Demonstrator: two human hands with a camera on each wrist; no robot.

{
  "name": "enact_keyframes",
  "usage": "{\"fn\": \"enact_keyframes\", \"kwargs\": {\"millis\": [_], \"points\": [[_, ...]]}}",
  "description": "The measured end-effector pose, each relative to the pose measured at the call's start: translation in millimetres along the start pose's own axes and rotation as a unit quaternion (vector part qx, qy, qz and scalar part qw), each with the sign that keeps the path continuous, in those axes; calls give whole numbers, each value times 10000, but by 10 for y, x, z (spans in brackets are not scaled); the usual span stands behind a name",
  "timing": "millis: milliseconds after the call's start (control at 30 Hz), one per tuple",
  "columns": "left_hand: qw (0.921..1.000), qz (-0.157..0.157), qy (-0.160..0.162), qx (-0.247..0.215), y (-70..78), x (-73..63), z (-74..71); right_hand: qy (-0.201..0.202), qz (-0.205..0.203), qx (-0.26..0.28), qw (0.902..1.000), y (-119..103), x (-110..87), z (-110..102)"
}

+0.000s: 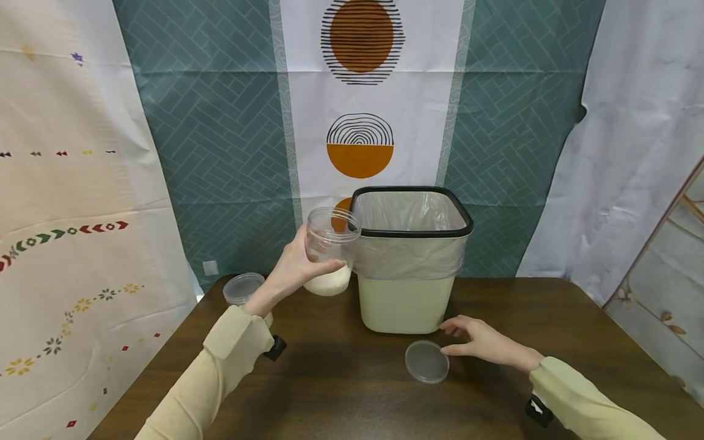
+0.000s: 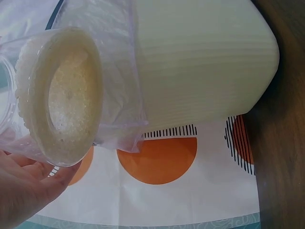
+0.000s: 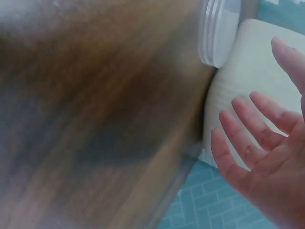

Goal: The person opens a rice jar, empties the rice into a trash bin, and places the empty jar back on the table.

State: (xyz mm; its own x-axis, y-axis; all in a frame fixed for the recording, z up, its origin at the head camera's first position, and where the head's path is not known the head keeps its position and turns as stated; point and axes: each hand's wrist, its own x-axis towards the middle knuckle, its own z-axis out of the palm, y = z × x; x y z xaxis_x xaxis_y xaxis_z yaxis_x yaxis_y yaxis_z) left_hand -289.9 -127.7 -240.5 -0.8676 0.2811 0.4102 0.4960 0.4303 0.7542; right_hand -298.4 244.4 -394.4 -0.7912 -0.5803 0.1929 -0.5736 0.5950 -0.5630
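Observation:
My left hand (image 1: 299, 263) grips a clear jar (image 1: 332, 241) from its left side, raised above the table beside the bin and slightly tilted. White grains (image 2: 74, 95) lie in the bottom of the jar, seen through its base in the left wrist view. A round clear lid (image 1: 427, 362) lies flat on the table in front of the bin. My right hand (image 1: 484, 342) is just right of that lid, thumb near its rim; whether they touch I cannot tell. In the right wrist view the fingers (image 3: 248, 126) are spread loosely and hold nothing.
A pale green bin (image 1: 407, 305) with a black rim and a clear plastic liner stands at the back of the wooden table (image 1: 352, 403). Another clear jar (image 1: 242, 287) with a lid sits behind my left forearm, partly hidden. Patterned cloth (image 1: 220, 122) hangs behind.

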Motion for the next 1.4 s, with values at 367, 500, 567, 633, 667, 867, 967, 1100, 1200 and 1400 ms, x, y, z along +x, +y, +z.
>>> {"fn": "enact_keyframes", "kwargs": {"millis": [367,500,567,633,667,867,967,1100,1200,1400], "points": [[9999,-14,129,102,-244,98,5,487,121,-230,9985,9,24,-233],[9998,15,162,138,-251,102,-3,747,91,-380,9964,8,19,-317],[9996,16,192,183,-253,106,-5,828,93,-418,9956,0,18,-364],[9995,21,216,238,-253,110,-7,874,111,-458,9951,-10,20,-421],[9994,25,237,270,-252,112,-8,903,137,-455,9948,-18,23,-449],[9988,51,313,371,-241,112,-16,1021,267,-491,9932,-64,45,-644],[9987,28,334,378,-237,115,-23,1085,280,-491,9925,-79,60,-727],[9989,22,331,335,-232,128,-29,1166,278,-521,9914,-90,89,-800],[9990,32,329,293,-227,138,-29,1219,263,-546,9907,-102,116,-834],[9990,-4,315,311,-206,146,-26,1312,325,-581,9891,-149,152,-904]]}}
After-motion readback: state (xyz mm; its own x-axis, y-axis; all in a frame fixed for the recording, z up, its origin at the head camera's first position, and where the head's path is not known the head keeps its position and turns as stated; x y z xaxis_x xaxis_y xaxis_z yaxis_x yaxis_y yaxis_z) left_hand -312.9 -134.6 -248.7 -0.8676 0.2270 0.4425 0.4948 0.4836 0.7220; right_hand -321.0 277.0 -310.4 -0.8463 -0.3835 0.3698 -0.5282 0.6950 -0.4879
